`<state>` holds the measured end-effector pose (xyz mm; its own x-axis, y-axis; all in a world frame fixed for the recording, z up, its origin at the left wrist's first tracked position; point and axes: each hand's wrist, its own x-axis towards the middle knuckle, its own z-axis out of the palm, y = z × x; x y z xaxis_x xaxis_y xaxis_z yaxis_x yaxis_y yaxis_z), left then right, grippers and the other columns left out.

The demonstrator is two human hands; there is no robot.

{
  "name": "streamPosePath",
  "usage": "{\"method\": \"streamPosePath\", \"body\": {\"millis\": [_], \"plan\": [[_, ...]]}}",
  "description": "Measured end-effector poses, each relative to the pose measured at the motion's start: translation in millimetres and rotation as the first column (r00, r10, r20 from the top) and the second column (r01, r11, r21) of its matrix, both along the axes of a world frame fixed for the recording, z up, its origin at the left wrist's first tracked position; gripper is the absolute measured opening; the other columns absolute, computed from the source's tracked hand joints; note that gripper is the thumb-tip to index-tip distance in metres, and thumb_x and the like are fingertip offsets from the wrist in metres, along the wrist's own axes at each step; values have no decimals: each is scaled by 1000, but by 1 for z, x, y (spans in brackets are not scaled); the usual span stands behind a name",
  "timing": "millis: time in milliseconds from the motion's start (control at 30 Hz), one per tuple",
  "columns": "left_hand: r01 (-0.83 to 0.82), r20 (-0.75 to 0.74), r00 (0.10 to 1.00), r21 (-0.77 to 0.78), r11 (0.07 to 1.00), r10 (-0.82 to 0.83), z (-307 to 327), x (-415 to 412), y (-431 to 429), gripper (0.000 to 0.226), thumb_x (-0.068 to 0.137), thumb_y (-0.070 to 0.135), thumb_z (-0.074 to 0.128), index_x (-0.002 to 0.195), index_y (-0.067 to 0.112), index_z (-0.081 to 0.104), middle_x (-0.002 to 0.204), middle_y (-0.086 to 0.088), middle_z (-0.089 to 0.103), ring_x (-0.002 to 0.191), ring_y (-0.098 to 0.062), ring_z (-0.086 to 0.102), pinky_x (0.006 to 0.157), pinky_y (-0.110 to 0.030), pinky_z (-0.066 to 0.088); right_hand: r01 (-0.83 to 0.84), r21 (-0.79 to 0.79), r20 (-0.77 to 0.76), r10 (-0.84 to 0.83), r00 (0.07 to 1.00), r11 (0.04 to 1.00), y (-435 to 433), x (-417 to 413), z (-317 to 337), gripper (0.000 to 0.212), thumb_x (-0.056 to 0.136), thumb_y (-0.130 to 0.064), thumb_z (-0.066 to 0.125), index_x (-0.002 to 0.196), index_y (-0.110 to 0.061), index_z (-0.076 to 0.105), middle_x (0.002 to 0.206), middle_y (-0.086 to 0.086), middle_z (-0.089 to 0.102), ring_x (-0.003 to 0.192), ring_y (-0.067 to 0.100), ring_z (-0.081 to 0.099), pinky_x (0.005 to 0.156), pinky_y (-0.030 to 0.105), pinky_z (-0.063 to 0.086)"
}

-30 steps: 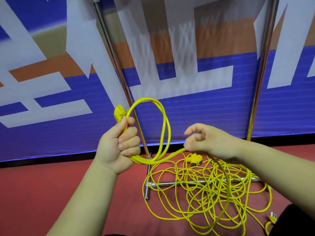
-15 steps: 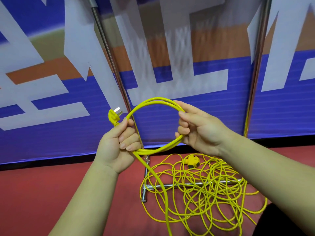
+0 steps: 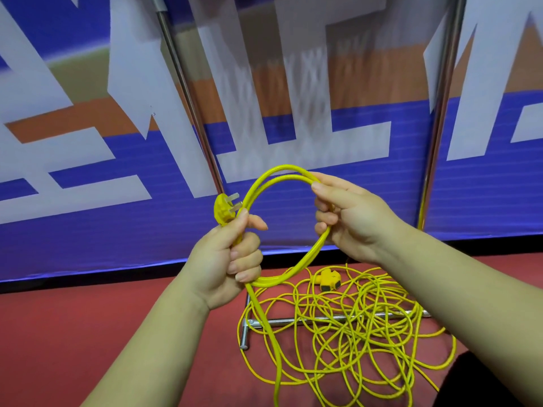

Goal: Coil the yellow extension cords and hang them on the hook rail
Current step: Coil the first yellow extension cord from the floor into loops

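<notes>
A small coil of yellow extension cord [image 3: 266, 180] of two loops stands upright between my hands. My left hand [image 3: 226, 259] grips the coil's left side just below the yellow plug [image 3: 224, 210], whose metal prongs point up and right. My right hand [image 3: 349, 215] holds the coil's right side, fingers curled round the cord. From my left hand the cord drops to a loose tangle of yellow cord [image 3: 352, 333] on the red floor. A yellow socket block [image 3: 327, 279] lies at the tangle's far edge.
A chrome rack stands behind the coil, with an upright on the left [image 3: 188, 95], another on the right [image 3: 440, 121] and a base bar [image 3: 293, 321] under the tangle. A blue, white and orange banner [image 3: 88, 142] fills the wall. No hooks are in view.
My right hand rose from low beside the tangle to the coil's right side, adding a second loop. The plug in my left hand turned so its prongs show.
</notes>
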<state>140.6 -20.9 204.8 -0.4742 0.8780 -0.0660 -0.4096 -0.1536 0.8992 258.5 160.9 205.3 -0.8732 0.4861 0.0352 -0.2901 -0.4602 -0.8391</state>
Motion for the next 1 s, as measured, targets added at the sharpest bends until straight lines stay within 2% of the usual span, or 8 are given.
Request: {"method": "streamPosePath", "body": {"millis": [167, 333, 500, 633, 700, 767, 867, 1000], "plan": [[128, -3, 992, -7, 992, -128, 0, -2, 0, 36, 95, 43, 55, 76, 12, 58, 48, 6, 26, 33, -3, 28, 37, -17, 30, 94, 66, 70, -99, 993, 993, 0, -4, -6, 25, 97, -17, 61, 122, -18, 66, 65, -2, 44, 50, 9, 34, 50, 24, 39], [190, 44, 981, 39, 981, -192, -2, -8, -6, 39, 79, 45, 82, 79, 12, 59, 48, 6, 31, 35, -4, 28, 37, -19, 31, 175, 397, 61, -216, 974, 901, 0, -2, -9, 24, 101, -18, 56, 120, -27, 67, 70, 1, 48, 50, 11, 39, 54, 26, 47], [268, 124, 949, 159, 950, -289, 4, -9, -10, 47, 83, 57, 73, 81, 14, 57, 54, 7, 26, 41, -6, 22, 41, -20, 28, 195, 576, 66, -283, 957, 794, 1, -2, -12, 29, 102, -20, 52, 128, -24, 65, 65, -1, 44, 50, 11, 41, 56, 27, 49], [54, 121, 991, 19, 998, -56, 10, 0, -5, 58, 88, 71, 47, 65, 18, 43, 46, 8, 23, 33, -4, 20, 34, -17, 19, 163, 554, 79, -246, 966, 816, -3, -1, -15, 30, 102, -19, 52, 130, -23, 64, 65, -1, 45, 50, 11, 42, 57, 28, 50], [-91, 71, 993, -46, 995, 94, 11, 4, -4, 59, 89, 73, 40, 62, 21, 35, 46, 8, 21, 32, -4, 18, 33, -15, 15, 116, 507, 119, -203, 972, 854, -9, -1, -20, 35, 100, -21, 56, 134, -25, 61, 72, -1, 54, 57, 12, 51, 65, 32, 55], [-213, 19, 976, -63, 975, 215, 11, 5, -4, 58, 91, 72, 39, 61, 23, 32, 48, 8, 17, 33, -4, 15, 32, -15, 14, 8, 465, 222, -125, 967, 885, -16, -1, -32, 52, 96, -29, 63, 146, -27, 47, 93, -3, 66, 82, 12, 66, 85, 37, 58], [-355, 38, 934, -20, 935, 356, 15, 2, -5, 59, 95, 69, 37, 57, 24, 32, 48, 8, 14, 34, -4, 13, 32, -14, 12, -237, 492, 407, 19, 913, 837, -32, -2, -55, 95, 79, -51, 75, 155, -32, 21, 113, -16, 67, 110, 13, 66, 100, 43, 52], [-443, 79, 895, 46, 895, 439, 17, -4, -11, 59, 96, 69, 37, 57, 25, 32, 50, 9, 13, 36, -5, 12, 34, -17, 8, -480, 416, 468, 270, 841, 773, -61, -5, -77, 83, 81, -39, 74, 145, -25, 22, 108, -11, 74, 111, 31, 66, 95, 42, 48]]}}
